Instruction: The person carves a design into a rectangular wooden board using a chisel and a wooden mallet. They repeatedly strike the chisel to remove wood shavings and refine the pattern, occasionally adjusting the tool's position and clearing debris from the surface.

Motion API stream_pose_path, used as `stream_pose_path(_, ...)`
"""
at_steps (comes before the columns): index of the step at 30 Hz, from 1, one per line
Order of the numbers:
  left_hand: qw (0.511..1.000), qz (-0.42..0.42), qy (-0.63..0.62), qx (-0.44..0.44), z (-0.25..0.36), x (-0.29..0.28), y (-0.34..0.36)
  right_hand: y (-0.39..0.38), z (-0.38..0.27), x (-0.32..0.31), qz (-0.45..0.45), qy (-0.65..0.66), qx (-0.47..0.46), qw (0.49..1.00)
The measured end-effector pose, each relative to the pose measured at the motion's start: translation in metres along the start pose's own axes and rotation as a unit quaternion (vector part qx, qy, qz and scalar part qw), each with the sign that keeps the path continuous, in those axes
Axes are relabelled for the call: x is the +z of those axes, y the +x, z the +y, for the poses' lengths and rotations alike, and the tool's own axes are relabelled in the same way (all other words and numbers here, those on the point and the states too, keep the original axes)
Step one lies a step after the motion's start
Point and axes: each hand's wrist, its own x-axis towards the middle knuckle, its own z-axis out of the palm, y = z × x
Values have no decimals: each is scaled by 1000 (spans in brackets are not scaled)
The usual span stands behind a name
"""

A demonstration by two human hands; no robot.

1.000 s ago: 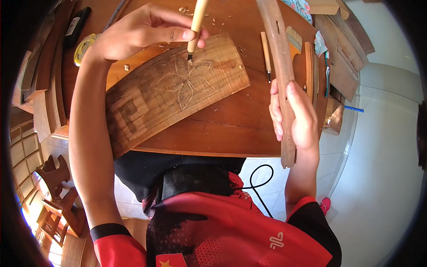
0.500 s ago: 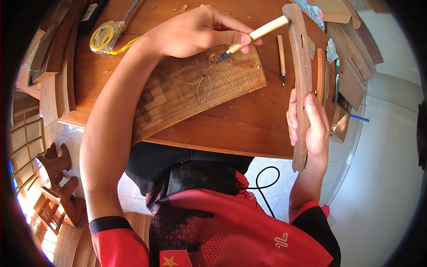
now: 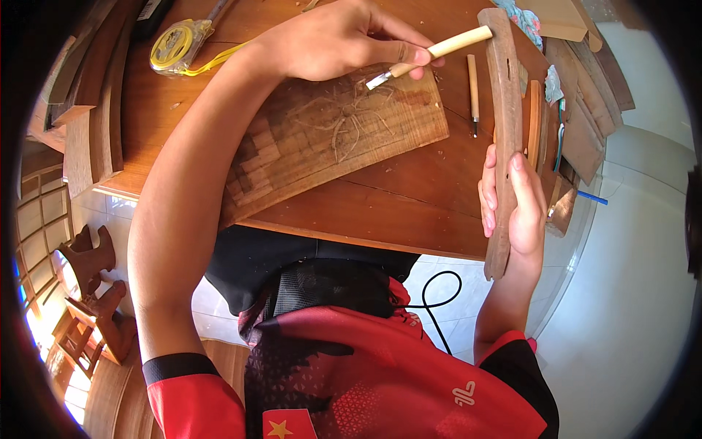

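Observation:
My left hand [image 3: 340, 45] pinches a wood chisel [image 3: 453, 44] by its pale round handle. The chisel slants down leftward, its bright metal blade at the far part of a carved wooden board [image 3: 292, 154]. Thin lines like a flower with long petals are cut into the board, with a block pattern on its left part. My right hand [image 3: 521, 201] is closed round the lower part of a long brown wooden bar [image 3: 503, 95], held upright. The bar's upper end touches or nearly touches the butt of the chisel handle. A second chisel [image 3: 473, 95] lies on the table left of the bar.
A yellow tape measure [image 3: 175, 47] lies at the far left of the wooden table [image 3: 351, 208]. Wood planks are stacked at the left [image 3: 95, 110] and right [image 3: 585, 95]. A crumpled cloth [image 3: 521, 20] lies at the far right. Wood chips are scattered about.
My left hand and the chisel have shifted slightly right and up, and the blade now catches the light. The wooden bar has moved a little right with my right hand.

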Motion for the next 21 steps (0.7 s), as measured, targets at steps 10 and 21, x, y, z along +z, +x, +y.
stream_pose_path(10,1000,0,29,-3,-5,-1,0,3,-1,-4,-5,1,-1,1000)
stream_pose_path(21,997,47,64,24,-8,4,1,19,-15,-7,11,20,-23,999)
